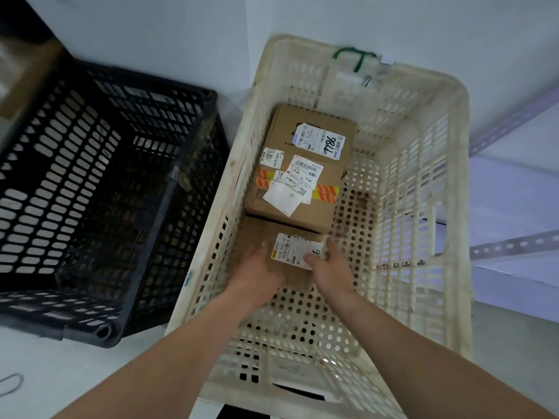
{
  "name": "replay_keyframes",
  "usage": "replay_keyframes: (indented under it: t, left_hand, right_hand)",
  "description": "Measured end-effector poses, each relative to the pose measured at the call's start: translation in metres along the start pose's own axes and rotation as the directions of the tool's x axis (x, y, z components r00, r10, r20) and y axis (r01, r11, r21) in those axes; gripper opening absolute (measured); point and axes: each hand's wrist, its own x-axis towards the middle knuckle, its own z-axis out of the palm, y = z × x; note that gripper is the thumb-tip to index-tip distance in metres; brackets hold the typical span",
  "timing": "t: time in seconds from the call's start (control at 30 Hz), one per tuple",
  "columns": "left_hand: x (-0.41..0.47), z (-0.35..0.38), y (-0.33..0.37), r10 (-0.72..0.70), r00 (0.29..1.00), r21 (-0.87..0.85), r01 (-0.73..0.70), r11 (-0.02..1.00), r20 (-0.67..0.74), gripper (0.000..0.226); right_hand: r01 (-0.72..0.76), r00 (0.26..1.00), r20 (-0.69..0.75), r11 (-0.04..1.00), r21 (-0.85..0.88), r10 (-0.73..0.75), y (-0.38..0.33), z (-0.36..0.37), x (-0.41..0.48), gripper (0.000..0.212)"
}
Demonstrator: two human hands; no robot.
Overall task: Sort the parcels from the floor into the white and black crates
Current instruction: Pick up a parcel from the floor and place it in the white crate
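Both hands reach down into the white crate (408, 182) and hold a small brown parcel (290, 276) between them, low over the crate's perforated bottom. The left hand (257, 267) grips the parcel's left side, its fingers (263, 252) curled over the top edge. The right hand (329, 264) takes the right side, thumb pressed on the white shipping label (295, 247) and fingers (332, 247) wrapped round the edge. Whether the parcel already rests on the bottom or hangs just above it, I cannot tell; the picture is blurred there.

Just beyond it, toward the far end of the same crate, lies a taped parcel (314, 213) with red-and-yellow tape and several labels, touching or nearly touching the small one. Behind that sits a rear parcel (290, 122) whose label bears the handwritten number 1786. A green tie (354, 57) hangs on the crate's far rim.

The black crate (75, 164) stands just beside the white one, to its left, on the pale floor (75, 373). A thin wire loop (13, 385) lies on the floor near the lower left corner. Perforated metal shelf rails (514, 246) show at the right.
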Motion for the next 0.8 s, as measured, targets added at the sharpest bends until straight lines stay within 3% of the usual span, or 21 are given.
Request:
replay_keyframes:
  t: [0.07, 0.13, 0.17, 0.23, 0.3, 0.4, 0.5, 0.73, 0.8]
  left_hand:
    - [-0.011, -0.01, 0.01, 0.05, 0.998, -0.005, -0.05, 0.999, -0.022, 0.061]
    - [-0.024, -0.021, 0.022, 0.106, 0.993, -0.009, -0.106, 0.994, -0.056, 0.057]
    - [-0.03, -0.027, 0.027, 0.127, 0.989, -0.017, -0.129, 0.991, -0.08, 0.057]
    - [-0.045, -0.039, 0.039, 0.168, 0.98, -0.045, -0.173, 0.984, -0.108, 0.056]
    - [-0.064, -0.054, 0.052, 0.196, 0.974, -0.071, -0.205, 0.976, -0.115, 0.055]
    - [-0.085, -0.074, 0.063, 0.231, 0.957, -0.123, -0.255, 0.959, -0.178, 0.066]
    - [-0.107, -0.093, 0.067, 0.247, 0.936, -0.155, -0.29, 0.944, -0.25, 0.065]
    - [-0.158, -0.125, 0.061, 0.198, 0.862, -0.235, -0.337, 0.912, -0.467, 0.06]
    - [-0.176, -0.129, 0.053, 0.153, 0.838, -0.25, -0.323, 0.913, -0.524, 0.062]
  right_hand:
    - [0.053, 0.998, -0.031, 0.998, -0.037, -0.054, -0.013, -0.006, -0.011, 0.047]
    - [0.081, 0.994, -0.068, 0.995, -0.054, -0.085, -0.031, -0.011, -0.025, 0.033]
    - [0.098, 0.991, -0.088, 0.994, -0.042, -0.101, -0.041, -0.013, -0.033, 0.04]
    - [0.144, 0.981, -0.13, 0.99, 0.009, -0.141, -0.058, -0.016, -0.046, 0.08]
    - [0.2, 0.972, -0.133, 0.978, 0.051, -0.192, -0.069, -0.02, -0.057, 0.094]
    - [0.273, 0.956, -0.133, 0.959, 0.077, -0.262, -0.102, -0.027, -0.084, 0.085]
    - [0.336, 0.939, -0.116, 0.935, 0.118, -0.323, -0.128, -0.032, -0.11, 0.061]
    - [0.522, 0.852, -0.002, 0.85, 0.072, -0.524, -0.169, -0.026, -0.148, 0.07]
    - [0.565, 0.819, 0.079, 0.823, 0.067, -0.568, -0.177, -0.022, -0.16, 0.061]
